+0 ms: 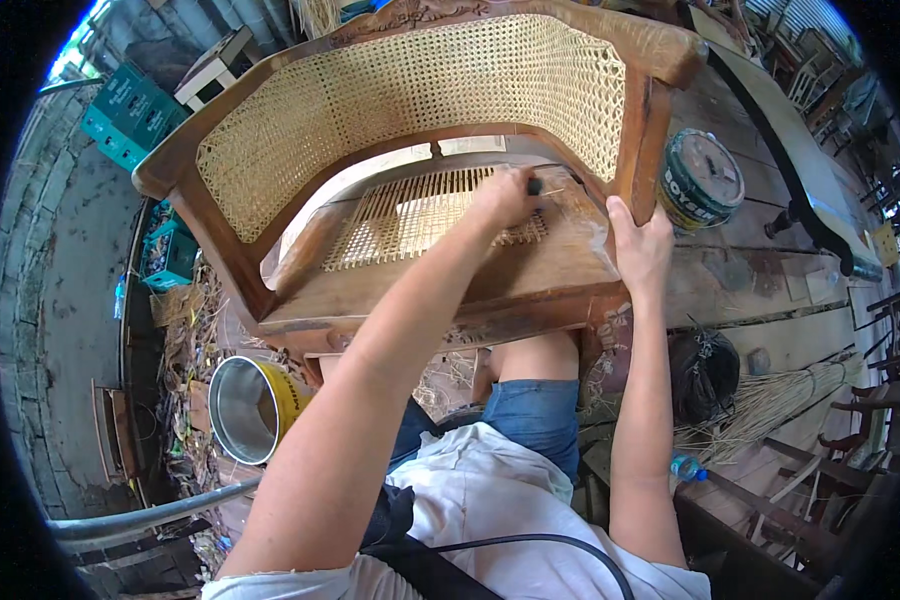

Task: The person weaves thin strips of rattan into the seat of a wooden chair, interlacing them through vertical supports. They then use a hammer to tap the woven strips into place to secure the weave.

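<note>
We had the brown wooden armchair with the woven cane back tilted across our lap, its curved backrest away from us and its seat frame facing up. Our left hand reached over the seat and was closed around a small dark tool, whose tip met the partly woven pale cane seat panel near its right edge. Loose cane strands lay in rows across the opening, with bare wood around them. Our right hand was well apart from the left, its fingers clamped on the chair's right front post where the seat frame meets the arm.

Just beside that post, on the weathered plank floor, stood a round green tin with a grey lid. Lower right lay a bundle of pale cane strands next to a dark bag, and a blue-capped bottle near our right elbow. To our left stood a yellow metal bucket with a shiny inside, and farther off some green plastic crates.
</note>
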`<action>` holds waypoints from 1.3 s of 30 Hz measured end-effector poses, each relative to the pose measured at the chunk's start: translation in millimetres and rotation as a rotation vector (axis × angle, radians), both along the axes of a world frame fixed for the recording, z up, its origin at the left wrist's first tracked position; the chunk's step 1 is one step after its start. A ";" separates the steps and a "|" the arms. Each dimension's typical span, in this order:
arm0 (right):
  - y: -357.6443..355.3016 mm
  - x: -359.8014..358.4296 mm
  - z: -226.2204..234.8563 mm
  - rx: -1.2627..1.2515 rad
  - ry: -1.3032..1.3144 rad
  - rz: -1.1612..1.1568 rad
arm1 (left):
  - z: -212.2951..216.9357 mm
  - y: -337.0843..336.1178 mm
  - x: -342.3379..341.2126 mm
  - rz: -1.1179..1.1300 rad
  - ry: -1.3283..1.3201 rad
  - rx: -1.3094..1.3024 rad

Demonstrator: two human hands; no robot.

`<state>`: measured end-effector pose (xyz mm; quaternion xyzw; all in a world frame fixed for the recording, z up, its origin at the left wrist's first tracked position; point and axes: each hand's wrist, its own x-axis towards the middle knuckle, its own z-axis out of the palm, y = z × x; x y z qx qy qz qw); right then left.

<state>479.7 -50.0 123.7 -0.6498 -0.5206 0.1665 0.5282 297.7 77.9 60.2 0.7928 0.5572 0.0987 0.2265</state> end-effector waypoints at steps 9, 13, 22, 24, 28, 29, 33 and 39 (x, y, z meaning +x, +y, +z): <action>-6.5 -5.4 0.5 0.000 -0.003 -0.033 | -13.3 0.8 -272.5 0.479 0.312 0.067; -6.4 -7.9 5.7 0.031 -0.012 0.028 | 7.3 -40.7 -298.7 0.575 0.311 0.044; -3.6 -4.1 1.7 0.027 0.005 0.051 | 25.6 -73.3 -108.1 0.289 -0.098 -0.068; -1.4 -4.0 0.3 0.026 -0.016 0.058 | 26.2 -81.9 -35.6 0.103 -0.270 0.022; 0.9 0.0 -4.2 0.006 -0.036 0.061 | 38.1 -64.6 -14.7 0.013 0.016 0.047; -0.4 1.1 -4.1 -0.013 -0.040 0.058 | 32.9 -55.5 -27.0 -0.003 0.055 0.005; -4.0 -3.1 -1.4 -0.043 -0.054 0.029 | -13.2 -38.8 -173.1 0.277 0.145 -0.043; -8.0 -9.3 -0.7 -0.049 -0.085 -0.041 | 0.3 -21.8 -251.6 0.630 0.246 -0.045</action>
